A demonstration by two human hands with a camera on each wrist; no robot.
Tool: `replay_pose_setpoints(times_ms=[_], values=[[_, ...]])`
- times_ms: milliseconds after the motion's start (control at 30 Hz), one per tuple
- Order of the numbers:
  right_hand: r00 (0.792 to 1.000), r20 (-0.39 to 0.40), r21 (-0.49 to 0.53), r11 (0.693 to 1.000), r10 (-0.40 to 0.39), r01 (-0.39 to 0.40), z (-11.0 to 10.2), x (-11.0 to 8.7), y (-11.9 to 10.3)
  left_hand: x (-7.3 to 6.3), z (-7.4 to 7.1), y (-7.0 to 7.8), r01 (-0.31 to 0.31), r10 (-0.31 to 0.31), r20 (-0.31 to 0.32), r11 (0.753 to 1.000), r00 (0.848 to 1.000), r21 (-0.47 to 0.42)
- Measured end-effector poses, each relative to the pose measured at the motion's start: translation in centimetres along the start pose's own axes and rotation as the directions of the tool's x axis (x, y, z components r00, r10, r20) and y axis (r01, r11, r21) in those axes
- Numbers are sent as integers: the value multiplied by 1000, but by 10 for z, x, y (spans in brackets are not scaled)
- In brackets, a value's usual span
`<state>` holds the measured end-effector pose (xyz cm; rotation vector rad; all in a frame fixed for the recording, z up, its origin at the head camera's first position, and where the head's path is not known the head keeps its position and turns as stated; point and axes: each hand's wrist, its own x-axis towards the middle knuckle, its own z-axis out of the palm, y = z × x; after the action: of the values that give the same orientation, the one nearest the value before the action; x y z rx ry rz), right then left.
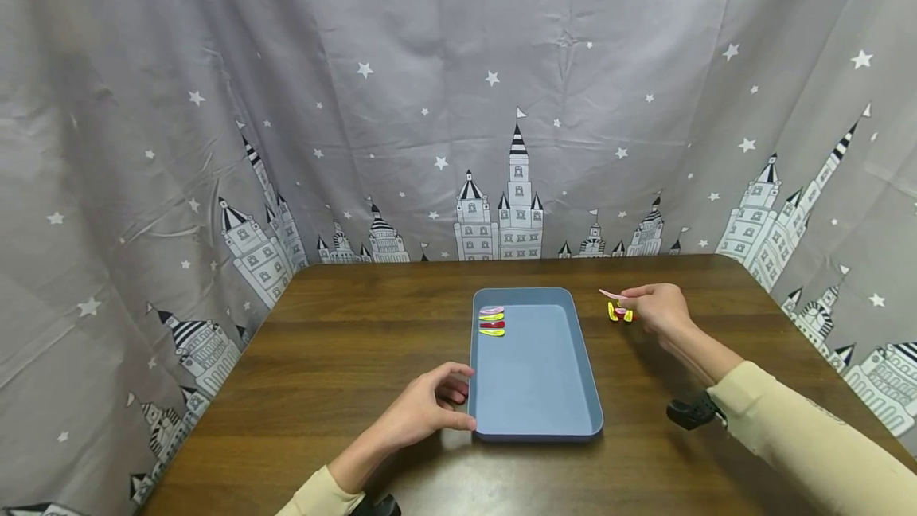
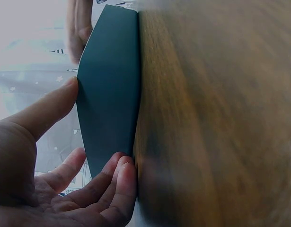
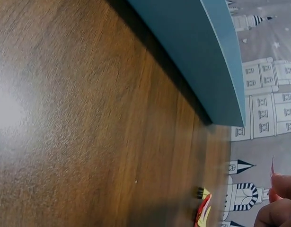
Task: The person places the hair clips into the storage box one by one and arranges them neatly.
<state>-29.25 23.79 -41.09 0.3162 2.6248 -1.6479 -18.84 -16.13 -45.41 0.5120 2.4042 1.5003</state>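
My right hand (image 1: pixel 661 310) pinches a pink snap hair clip (image 1: pixel 610 295) above the table, to the right of the blue tray (image 1: pixel 533 377). Just beneath it lies a small cluster of hair clips (image 1: pixel 620 314) in yellow, red and pink; the hand partly covers them. Inside the tray, at its far left corner, several clips sit in a column: a pink one (image 1: pixel 491 310), yellow ones and a red one (image 1: pixel 492 325). My left hand (image 1: pixel 432 404) rests against the tray's left side, thumb at the rim and loosely bent fingers (image 2: pixel 124 182) touching the outer wall.
The brown wooden table (image 1: pixel 358 325) carries the tray near its middle. Behind and around it hangs a grey curtain (image 1: pixel 401 102) printed with castles and stars. A black wrist device (image 1: pixel 691 412) hangs below the right forearm.
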Motion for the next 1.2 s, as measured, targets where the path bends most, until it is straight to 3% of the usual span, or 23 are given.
replay_pose_setpoints(times_ms=[400, 933, 1200], values=[[998, 56, 23, 999, -29, 28, 13, -8, -14, -1, 0, 0, 3, -3, -2, 1000, 1000, -10], [993, 92, -45, 996, -73, 77, 26, -9, -31, 0, 0, 1, 7, -7, 4, 1000, 1000, 0], [991, 124, -49, 997, -58, 65, 36, -8, -37, -1, 0, 1, 4, -4, 5, 1000, 1000, -6]])
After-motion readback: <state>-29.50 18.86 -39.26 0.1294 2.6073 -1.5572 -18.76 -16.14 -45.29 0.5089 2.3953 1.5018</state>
